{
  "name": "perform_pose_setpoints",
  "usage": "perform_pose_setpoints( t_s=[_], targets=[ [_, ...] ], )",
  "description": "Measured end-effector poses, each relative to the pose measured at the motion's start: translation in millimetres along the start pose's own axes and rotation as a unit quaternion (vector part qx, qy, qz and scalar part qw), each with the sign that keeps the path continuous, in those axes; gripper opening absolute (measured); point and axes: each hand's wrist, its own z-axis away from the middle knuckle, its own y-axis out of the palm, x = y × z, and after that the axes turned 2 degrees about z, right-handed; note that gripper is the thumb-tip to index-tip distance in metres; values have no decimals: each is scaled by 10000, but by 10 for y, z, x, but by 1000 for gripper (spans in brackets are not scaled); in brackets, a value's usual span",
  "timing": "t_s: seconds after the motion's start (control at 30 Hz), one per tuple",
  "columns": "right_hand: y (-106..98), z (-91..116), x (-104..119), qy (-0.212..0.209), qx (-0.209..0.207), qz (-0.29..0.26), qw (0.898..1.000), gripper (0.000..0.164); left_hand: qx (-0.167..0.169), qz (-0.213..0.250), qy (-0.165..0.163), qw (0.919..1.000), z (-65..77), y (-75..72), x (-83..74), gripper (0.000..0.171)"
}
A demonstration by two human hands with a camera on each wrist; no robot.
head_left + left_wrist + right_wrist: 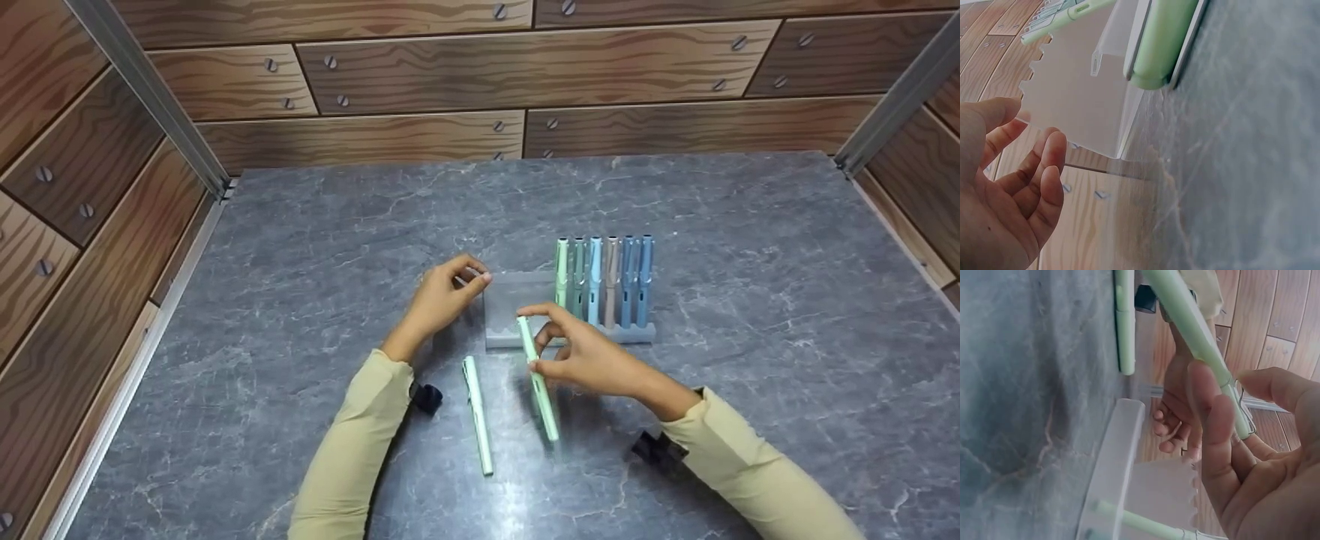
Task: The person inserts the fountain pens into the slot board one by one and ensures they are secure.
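A clear pen stand with a notched top edge stands on the table, its right half filled with several capped pens. My left hand pinches the stand's upper left corner between thumb and index finger, the other fingers loosely bent in the left wrist view. In front of the stand, my right hand holds a light green pen tilted, its clip end up; the right wrist view shows thumb and fingers around the clip end. A second light green pen lies on the table to its left.
The grey marbled tabletop is bordered by wood-patterned walls at the back and both sides. Dark wrist cameras sit at both sleeves. The pens in the stand run from green through blue, with one greyish.
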Motion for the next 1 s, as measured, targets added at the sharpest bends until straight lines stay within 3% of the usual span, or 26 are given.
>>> perform_pose_setpoints(
  t_s=[0.33,0.53,0.73,1.0],
  targets=[
    [-128,-65,20,-492,-878,832,9914,65,7,16,-75,10000,8,-6,1,19],
    [-181,-100,48,-391,-1197,1141,9855,63,-4,-23,-48,10000,3,-1,7,19],
    [-199,-133,39,-498,-1615,1559,9732,62,-24,-62,-3,10000,2,2,9,19],
    [-210,-186,13,-698,-2132,1638,9607,61,-36,-47,12,10000,-4,4,13,19]
  ],
)
